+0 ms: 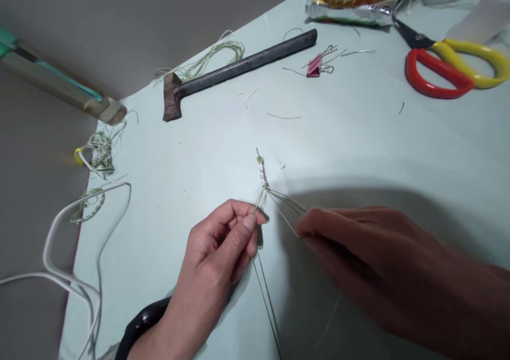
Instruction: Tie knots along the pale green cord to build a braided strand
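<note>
A short braided cord (262,172), pale with a green tip, lies on the table in front of me, its loose strands running down toward both hands. Thumb and forefinger of my left hand (227,237) pinch two thin green strands (265,291), whose ends trail below toward the bottom edge. My right hand (358,253) is closed on several more strands (287,200) that fan out to the right from the braid's lower end. Its fingertips are partly hidden by the hand itself and in shadow.
Behind the braid lies a hammer (239,72) beside a coil of green cord (207,59). A pink binder clip (314,66), red-and-yellow scissors (438,73) and a snack packet (350,14) are at the back right. White cable (50,243) and tangled cord (101,152) occupy the left edge.
</note>
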`<state>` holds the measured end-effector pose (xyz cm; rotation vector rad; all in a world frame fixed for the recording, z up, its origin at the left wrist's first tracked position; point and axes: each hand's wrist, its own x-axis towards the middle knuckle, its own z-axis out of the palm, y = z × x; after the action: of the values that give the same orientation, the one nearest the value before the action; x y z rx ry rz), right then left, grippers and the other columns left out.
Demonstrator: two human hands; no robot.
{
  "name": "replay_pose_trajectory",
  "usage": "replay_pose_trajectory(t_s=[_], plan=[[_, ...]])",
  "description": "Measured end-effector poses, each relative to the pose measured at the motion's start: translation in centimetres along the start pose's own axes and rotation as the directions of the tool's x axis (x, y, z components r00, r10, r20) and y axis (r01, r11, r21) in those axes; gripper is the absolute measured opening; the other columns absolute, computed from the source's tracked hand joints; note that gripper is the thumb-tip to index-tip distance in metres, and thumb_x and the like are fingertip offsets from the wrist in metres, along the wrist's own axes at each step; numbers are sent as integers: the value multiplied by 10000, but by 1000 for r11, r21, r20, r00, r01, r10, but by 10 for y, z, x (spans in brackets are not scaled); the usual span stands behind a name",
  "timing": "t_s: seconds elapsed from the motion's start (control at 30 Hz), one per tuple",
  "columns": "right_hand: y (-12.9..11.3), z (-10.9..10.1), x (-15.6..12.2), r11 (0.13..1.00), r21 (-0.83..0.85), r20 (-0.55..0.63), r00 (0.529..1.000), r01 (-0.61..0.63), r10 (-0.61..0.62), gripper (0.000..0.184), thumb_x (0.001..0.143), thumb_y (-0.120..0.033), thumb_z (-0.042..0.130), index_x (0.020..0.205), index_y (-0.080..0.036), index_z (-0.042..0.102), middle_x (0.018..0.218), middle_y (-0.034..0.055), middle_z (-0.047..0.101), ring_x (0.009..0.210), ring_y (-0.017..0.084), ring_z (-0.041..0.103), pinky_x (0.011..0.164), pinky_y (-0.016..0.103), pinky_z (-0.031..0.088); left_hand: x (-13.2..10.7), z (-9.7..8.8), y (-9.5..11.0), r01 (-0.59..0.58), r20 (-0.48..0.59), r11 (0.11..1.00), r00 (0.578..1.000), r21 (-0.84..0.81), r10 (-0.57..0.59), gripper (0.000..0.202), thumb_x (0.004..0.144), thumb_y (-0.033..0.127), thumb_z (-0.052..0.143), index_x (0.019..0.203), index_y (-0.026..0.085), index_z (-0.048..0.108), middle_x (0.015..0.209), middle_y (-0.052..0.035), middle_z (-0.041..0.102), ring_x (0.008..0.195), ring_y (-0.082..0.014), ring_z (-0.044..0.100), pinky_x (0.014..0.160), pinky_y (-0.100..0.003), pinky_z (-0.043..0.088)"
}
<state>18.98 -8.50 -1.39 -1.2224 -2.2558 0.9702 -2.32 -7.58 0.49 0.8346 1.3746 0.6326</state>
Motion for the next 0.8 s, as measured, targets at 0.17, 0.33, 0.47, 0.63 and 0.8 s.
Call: replay_pose_trajectory(t_s=[0.17,0.33,0.47,0.63,0.8], plan=[[1,3,3,995,-46,-37,995,94,-95,206,883,-104,414,725,-235,397,564,-78,462,427,89,398,417,280,306,-2,-3,-2,12,-25,999,1000,32,-12,119,929,379,697,881,270,701,673,40,501,549,-72,326,491,-205,229],[3,7,5,977,-110,-38,981,185,-190,193,819,-55,453,770,-242,443,604,-73,537,439,102,459,420,293,325,-4,-3,-2,10,-30,999,1000,41,-8,121,936,389,688,916,281,739,668,38,499,544,-68,319,493,-212,221],[3,8,4,972,-109,27,978,207,-205,248,742,-6,450,800,-247,436,663,-54,562,478,121,466,443,304,326,-3,-1,-3,-9,-13,999,1000,39,10,158,930,393,689,963,272,785,652,26,517,554,-74,345,497,-214,237],[-5,6,1,969,-100,91,972,225,-217,295,697,26,428,831,-237,443,713,-40,549,526,123,449,490,301,319,-1,3,-2,-104,-7,986,994,128,105,164,918,339,688,946,229,806,615,21,527,570,-92,406,530,-220,320],[-12,-13,16,920,-275,41,960,279,-279,214,835,-11,456,849,-223,477,706,-28,480,567,134,369,520,307,241,0,4,-1,-160,53,970,987,184,153,174,913,315,665,829,180,735,653,8,545,625,-112,455,561,-228,351]])
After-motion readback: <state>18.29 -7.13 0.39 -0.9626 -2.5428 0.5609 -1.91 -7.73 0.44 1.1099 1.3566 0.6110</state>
